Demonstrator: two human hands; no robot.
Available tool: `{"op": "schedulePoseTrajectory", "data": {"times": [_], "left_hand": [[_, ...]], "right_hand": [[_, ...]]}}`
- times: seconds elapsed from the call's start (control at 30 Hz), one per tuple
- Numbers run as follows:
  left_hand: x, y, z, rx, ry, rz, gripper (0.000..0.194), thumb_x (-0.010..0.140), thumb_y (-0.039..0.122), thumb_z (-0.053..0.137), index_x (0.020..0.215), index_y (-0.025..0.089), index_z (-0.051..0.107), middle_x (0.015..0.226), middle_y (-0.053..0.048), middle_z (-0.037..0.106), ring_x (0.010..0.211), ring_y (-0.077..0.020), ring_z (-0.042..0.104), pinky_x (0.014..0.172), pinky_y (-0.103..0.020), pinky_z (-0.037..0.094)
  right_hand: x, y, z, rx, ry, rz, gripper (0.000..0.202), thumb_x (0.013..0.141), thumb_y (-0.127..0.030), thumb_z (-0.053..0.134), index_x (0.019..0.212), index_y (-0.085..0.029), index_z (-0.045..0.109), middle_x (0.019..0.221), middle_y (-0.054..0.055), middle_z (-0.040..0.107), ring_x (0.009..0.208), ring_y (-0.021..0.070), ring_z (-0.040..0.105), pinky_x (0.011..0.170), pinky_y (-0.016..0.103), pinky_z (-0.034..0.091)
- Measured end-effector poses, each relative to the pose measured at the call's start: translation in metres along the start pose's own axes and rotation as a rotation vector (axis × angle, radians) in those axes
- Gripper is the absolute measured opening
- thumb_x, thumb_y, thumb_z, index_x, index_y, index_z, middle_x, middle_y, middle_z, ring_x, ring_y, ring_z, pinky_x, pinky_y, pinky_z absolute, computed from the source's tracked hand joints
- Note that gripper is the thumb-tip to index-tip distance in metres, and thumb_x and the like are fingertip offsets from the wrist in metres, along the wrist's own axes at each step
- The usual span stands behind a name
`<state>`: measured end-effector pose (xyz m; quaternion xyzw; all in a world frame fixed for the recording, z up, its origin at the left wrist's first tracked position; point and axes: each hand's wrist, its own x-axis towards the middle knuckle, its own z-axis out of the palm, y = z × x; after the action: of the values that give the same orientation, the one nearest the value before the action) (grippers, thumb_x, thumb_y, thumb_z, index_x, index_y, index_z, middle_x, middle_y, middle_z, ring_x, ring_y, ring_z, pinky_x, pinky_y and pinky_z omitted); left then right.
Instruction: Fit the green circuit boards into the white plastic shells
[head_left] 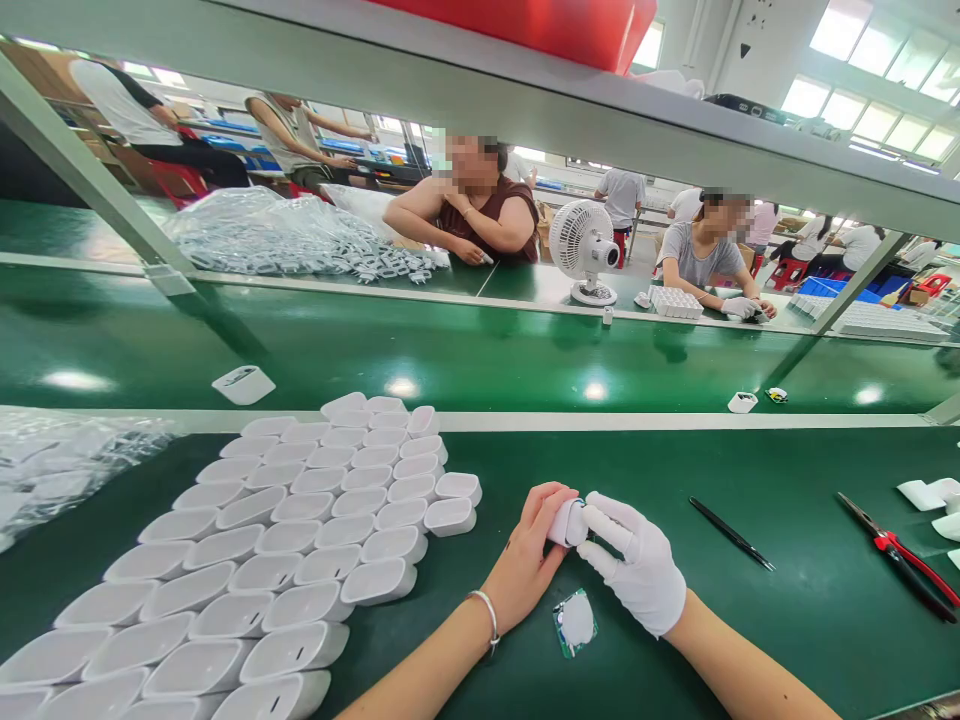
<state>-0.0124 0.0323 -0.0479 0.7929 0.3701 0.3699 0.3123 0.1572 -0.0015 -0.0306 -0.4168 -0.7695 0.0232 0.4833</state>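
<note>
A small white plastic housing (pixel 567 524) is held up between my hands over the green bench. My bare left hand (pixel 525 560), with a bracelet at the wrist, is closed around its left side. My right hand (pixel 637 572) wears a white glove, and its thumb and fingers pinch the right end of the housing. Just below them lies a green circuit board (pixel 576 622) with a white piece covering most of its face. Many more white housings (pixel 304 565) stand in tight rows to the left, open side up.
Black tweezers (pixel 731 534) and red-black long-nose pliers (pixel 900 555) lie to the right, near white pieces (pixel 930 494). Clear plastic bags (pixel 71 465) are at far left. Across the green conveyor (pixel 487 350), co-workers sit near a white fan (pixel 583 245). A shelf (pixel 480 75) runs overhead.
</note>
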Motion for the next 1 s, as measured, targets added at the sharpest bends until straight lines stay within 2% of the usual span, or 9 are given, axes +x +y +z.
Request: {"op": "schedulePoseTrajectory", "data": {"times": [0.1, 0.23, 0.3, 0.4, 0.5, 0.63, 0.77, 0.93, 1.0], "left_hand": [[0.000, -0.001, -0.001, -0.018, -0.017, 0.005, 0.058, 0.076, -0.001, 0.042, 0.126, 0.028, 0.042, 0.125, -0.008, 0.046, 0.113, -0.0211, 0.051, 0.099, -0.039, 0.044], [-0.003, -0.005, -0.002, -0.012, -0.045, 0.082, 0.055, 0.079, 0.006, 0.051, 0.127, 0.031, 0.045, 0.131, -0.007, 0.049, 0.118, -0.0239, 0.048, 0.100, -0.042, 0.042], [-0.004, -0.006, 0.000, -0.014, -0.052, 0.146, 0.051, 0.081, 0.014, 0.055, 0.127, 0.032, 0.047, 0.134, -0.007, 0.050, 0.119, -0.0259, 0.045, 0.100, -0.046, 0.042], [-0.006, -0.006, 0.002, -0.067, -0.030, 0.159, 0.050, 0.083, 0.018, 0.056, 0.129, 0.034, 0.046, 0.139, -0.005, 0.046, 0.122, -0.0257, 0.040, 0.101, -0.047, 0.041], [-0.006, -0.001, 0.002, -0.141, -0.047, 0.075, 0.052, 0.082, 0.021, 0.059, 0.130, 0.036, 0.045, 0.143, -0.004, 0.041, 0.124, -0.0239, 0.039, 0.103, -0.048, 0.038], [-0.003, 0.008, 0.003, -0.327, -0.019, -0.098, 0.050, 0.079, 0.024, 0.063, 0.127, 0.030, 0.050, 0.144, -0.005, 0.039, 0.128, -0.0248, 0.039, 0.108, -0.049, 0.030], [0.002, 0.014, 0.008, -0.709, -0.013, -0.347, 0.057, 0.070, 0.028, 0.072, 0.124, 0.020, 0.055, 0.129, -0.011, 0.056, 0.112, -0.0274, 0.056, 0.098, -0.043, 0.044], [0.004, 0.016, 0.011, -0.786, 0.092, -0.445, 0.057, 0.064, 0.033, 0.075, 0.116, 0.016, 0.060, 0.125, -0.012, 0.059, 0.115, -0.0280, 0.054, 0.098, -0.041, 0.044], [0.003, 0.016, 0.011, -0.794, 0.115, -0.468, 0.057, 0.062, 0.033, 0.076, 0.115, 0.016, 0.060, 0.123, -0.012, 0.061, 0.115, -0.0280, 0.055, 0.099, -0.041, 0.044]], "right_hand": [[-0.003, -0.002, 0.005, 0.087, -0.022, 0.114, 0.036, 0.081, -0.018, 0.059, 0.116, -0.027, 0.062, 0.113, 0.007, 0.064, 0.099, 0.0203, 0.063, 0.087, 0.032, 0.055], [0.000, -0.007, 0.008, 0.556, -0.010, 0.524, 0.047, 0.078, -0.030, 0.064, 0.124, -0.026, 0.054, 0.120, 0.010, 0.059, 0.101, 0.0228, 0.061, 0.084, 0.037, 0.054], [0.007, -0.008, 0.008, 0.860, -0.111, 0.643, 0.050, 0.078, -0.040, 0.064, 0.123, -0.023, 0.054, 0.112, 0.011, 0.062, 0.098, 0.0231, 0.061, 0.082, 0.037, 0.052], [0.017, -0.010, 0.005, 1.113, -0.302, 0.644, 0.046, 0.071, -0.043, 0.069, 0.110, -0.020, 0.060, 0.090, 0.006, 0.064, 0.086, 0.0199, 0.060, 0.078, 0.033, 0.050], [0.021, -0.011, 0.004, 1.180, -0.306, 0.694, 0.036, 0.067, -0.035, 0.072, 0.097, -0.018, 0.063, 0.079, 0.001, 0.060, 0.072, 0.0140, 0.055, 0.067, 0.025, 0.047], [0.017, -0.008, 0.007, 1.154, -0.169, 0.869, 0.020, 0.069, -0.030, 0.068, 0.081, -0.014, 0.064, 0.077, 0.002, 0.061, 0.072, 0.0139, 0.056, 0.066, 0.024, 0.045], [0.010, -0.005, 0.013, 1.034, -0.015, 1.031, 0.030, 0.063, -0.032, 0.073, 0.086, -0.016, 0.063, 0.082, 0.004, 0.064, 0.078, 0.0175, 0.060, 0.071, 0.028, 0.048], [0.011, -0.012, 0.008, 1.171, -0.037, 0.941, 0.029, 0.067, -0.037, 0.070, 0.088, -0.018, 0.062, 0.087, 0.003, 0.065, 0.085, 0.0178, 0.061, 0.081, 0.032, 0.048], [0.012, -0.013, 0.005, 1.196, -0.033, 0.950, 0.036, 0.067, -0.037, 0.071, 0.096, -0.018, 0.061, 0.090, 0.004, 0.065, 0.088, 0.0178, 0.061, 0.084, 0.033, 0.048]]}}
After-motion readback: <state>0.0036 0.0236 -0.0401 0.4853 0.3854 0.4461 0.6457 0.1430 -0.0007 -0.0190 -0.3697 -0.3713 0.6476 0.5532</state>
